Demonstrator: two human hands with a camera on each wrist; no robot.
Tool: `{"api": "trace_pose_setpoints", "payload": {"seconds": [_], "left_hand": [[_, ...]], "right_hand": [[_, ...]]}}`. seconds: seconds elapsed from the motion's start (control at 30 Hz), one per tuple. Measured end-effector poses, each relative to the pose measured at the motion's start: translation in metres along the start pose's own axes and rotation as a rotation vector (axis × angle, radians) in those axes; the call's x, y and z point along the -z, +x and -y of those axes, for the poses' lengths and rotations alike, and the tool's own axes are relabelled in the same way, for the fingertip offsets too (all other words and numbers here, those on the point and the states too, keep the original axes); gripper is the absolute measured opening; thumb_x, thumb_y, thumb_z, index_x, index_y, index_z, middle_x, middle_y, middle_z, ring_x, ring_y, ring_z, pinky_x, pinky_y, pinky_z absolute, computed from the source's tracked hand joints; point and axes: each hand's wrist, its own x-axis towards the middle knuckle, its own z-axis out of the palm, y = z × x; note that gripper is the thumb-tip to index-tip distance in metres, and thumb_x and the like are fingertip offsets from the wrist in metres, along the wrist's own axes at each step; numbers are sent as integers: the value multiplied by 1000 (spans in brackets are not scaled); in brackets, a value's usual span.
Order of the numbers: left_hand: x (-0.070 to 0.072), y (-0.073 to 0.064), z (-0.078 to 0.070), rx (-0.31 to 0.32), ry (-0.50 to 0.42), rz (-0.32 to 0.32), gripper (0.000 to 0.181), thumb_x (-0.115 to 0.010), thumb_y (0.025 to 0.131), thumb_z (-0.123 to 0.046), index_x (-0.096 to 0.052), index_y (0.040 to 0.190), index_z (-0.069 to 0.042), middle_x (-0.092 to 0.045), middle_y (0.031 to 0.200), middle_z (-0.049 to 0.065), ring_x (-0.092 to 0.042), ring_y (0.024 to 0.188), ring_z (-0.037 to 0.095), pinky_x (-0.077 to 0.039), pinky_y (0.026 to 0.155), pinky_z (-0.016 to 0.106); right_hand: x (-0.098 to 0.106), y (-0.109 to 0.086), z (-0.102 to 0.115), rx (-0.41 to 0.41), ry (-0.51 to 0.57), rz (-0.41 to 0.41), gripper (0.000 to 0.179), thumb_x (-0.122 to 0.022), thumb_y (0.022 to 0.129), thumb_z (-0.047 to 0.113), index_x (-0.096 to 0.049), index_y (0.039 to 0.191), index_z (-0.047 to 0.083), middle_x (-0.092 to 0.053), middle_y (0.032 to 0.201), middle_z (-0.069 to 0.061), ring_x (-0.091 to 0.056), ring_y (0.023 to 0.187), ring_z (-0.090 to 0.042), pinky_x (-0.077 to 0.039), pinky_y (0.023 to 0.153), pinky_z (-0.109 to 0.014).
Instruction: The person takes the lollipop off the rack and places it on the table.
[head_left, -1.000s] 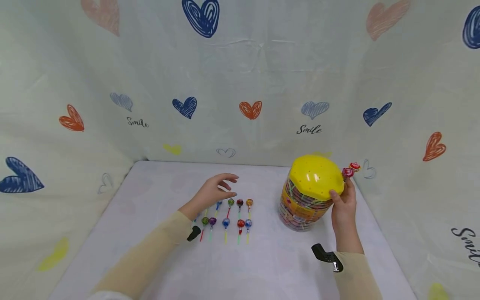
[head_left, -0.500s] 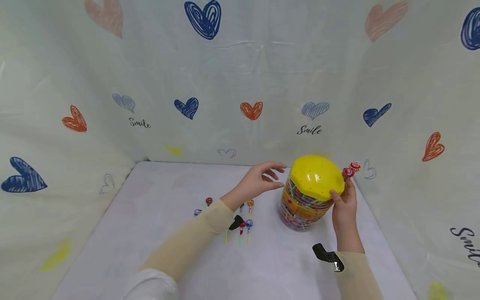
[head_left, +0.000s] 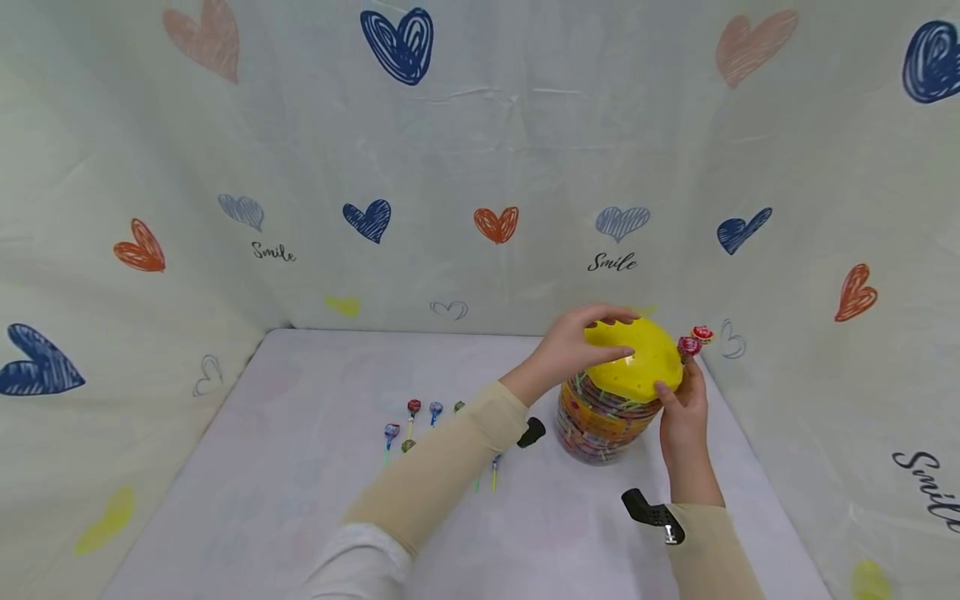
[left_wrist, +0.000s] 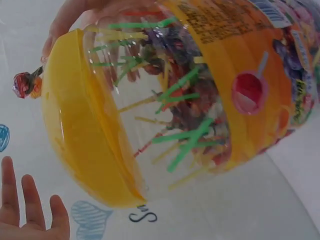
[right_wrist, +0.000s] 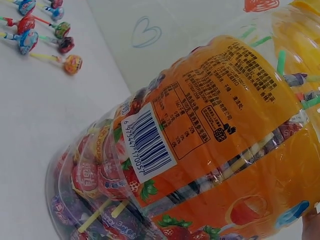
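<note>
A clear plastic jar (head_left: 603, 427) of wrapped lollipops, with an orange label (right_wrist: 200, 115) and a yellow lid (head_left: 654, 360), stands upright on the table's right side. My right hand (head_left: 686, 417) steadies it from the right, thumb on the lid's edge. Two red-wrapped lollipops (head_left: 692, 342) stick up from the fingers of that hand, their sticks mostly hidden. My left hand (head_left: 573, 340) hovers over the lid's left side, thumb and fingers spread and nothing between them. In the left wrist view its fingers (left_wrist: 31, 202) appear apart from the lid.
Several lollipops (head_left: 392, 432) lie in rows on the white table (head_left: 300, 467) left of the jar, partly covered by my left forearm. A pale sheet (head_left: 420, 267) printed with hearts hangs close behind the table.
My left hand has travelled right, from above the rows of lollipops to the jar's yellow lid. The right hand, its two lollipops and the jar have stayed in place.
</note>
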Motion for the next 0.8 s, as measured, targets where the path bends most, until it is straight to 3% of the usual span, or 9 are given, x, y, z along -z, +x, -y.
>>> {"api": "trace_pose_setpoints", "payload": {"seconds": [0.2,0.37,0.57,0.8], "left_hand": [[-17,15,-9,4,-48,20,40,-73,89,-22,-64,128,-21,-58,128,-14,-46,120,1,-38,103,24],[-27,26,-14,24,21,57,36,-73,89,-27,-66,124,-25,-56,129,-19,-43,121,-3,-36,102,23],[-35,37,-17,65,73,151,34,-72,89,-27,-67,123,-28,-58,122,-22,-44,116,-7,-37,99,19],[-42,47,-20,66,115,222,32,-73,88,-24,-69,120,-27,-62,114,-22,-47,109,-10,-35,95,12]], "right_hand": [[-2,-1,0,20,31,5,59,-57,97,5,-31,150,15,-32,152,-5,-31,136,-18,-21,114,-27],[-2,-2,0,13,49,13,58,-57,98,8,-32,150,17,-35,150,-3,-32,134,-16,-18,116,-29],[-1,-2,-3,13,40,26,58,-56,98,8,-33,150,19,-36,148,-2,-32,134,-16,-14,117,-34],[-1,-1,-3,19,60,28,56,-57,98,9,-35,148,19,-37,146,-3,-34,131,-15,-19,116,-32]]}}
